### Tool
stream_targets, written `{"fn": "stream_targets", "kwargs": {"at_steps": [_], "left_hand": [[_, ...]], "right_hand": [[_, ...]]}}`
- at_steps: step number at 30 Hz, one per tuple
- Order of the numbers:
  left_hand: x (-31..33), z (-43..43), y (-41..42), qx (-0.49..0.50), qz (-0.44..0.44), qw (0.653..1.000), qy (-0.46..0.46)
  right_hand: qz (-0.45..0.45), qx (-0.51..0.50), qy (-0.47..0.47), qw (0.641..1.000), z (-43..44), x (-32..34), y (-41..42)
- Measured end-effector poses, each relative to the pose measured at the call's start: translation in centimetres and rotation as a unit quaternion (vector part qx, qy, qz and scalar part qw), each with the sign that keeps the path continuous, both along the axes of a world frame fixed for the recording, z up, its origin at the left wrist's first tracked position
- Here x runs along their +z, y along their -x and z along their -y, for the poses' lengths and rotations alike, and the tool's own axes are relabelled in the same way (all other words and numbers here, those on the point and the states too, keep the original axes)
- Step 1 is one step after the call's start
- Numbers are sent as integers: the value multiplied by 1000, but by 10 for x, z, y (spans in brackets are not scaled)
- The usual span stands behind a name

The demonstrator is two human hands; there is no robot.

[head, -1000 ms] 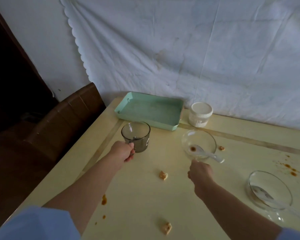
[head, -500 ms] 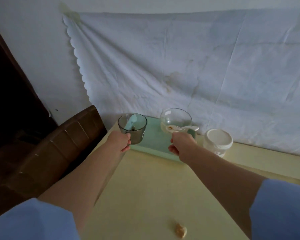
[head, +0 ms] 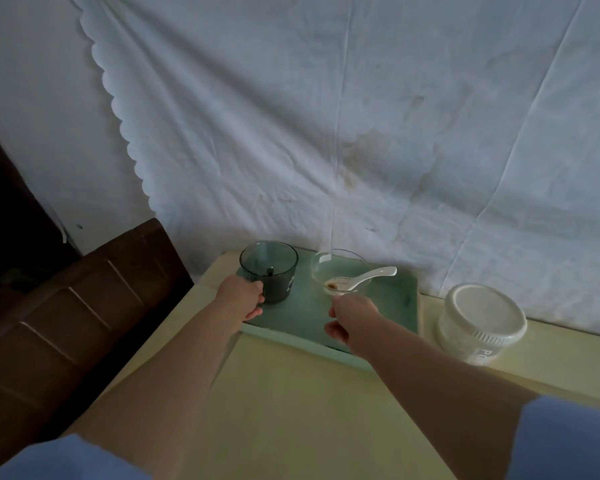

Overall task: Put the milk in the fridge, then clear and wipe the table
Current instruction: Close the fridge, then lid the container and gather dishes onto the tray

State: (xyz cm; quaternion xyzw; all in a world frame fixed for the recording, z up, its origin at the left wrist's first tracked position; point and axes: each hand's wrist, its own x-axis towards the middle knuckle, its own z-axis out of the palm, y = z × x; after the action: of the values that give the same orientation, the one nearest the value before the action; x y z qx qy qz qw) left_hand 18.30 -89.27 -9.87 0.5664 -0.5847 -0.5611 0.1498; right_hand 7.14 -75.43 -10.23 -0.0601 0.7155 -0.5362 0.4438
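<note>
The left hand (head: 240,296) is gripping the handle of the dark glass mug (head: 270,270), and the right hand (head: 352,315) is pinching the rim of the clear glass bowl (head: 340,273). Half a second ago both were being held in the air above the green tray (head: 394,299); now they are sitting low inside it, at the table's (head: 291,410) far left corner. A white spoon (head: 368,278) and brown residue are lying in the bowl. A white lidded jar (head: 482,322) is standing just beside the tray's right edge.
</note>
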Motion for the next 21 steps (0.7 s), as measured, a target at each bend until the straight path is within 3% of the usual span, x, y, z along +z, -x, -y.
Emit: {"fn": "stream_targets", "kwargs": {"at_steps": [11, 15, 21], "left_hand": [[-14, 4, 4, -3, -25, 999, 48], [-5, 2, 1, -5, -21, 999, 37], [5, -9, -14, -40, 42, 990, 131]], "right_hand": [[-51, 89, -63, 993, 13, -18, -4], [-63, 79, -62, 993, 12, -17, -6], [-204, 107, -148, 962, -1, 6, -16]]}}
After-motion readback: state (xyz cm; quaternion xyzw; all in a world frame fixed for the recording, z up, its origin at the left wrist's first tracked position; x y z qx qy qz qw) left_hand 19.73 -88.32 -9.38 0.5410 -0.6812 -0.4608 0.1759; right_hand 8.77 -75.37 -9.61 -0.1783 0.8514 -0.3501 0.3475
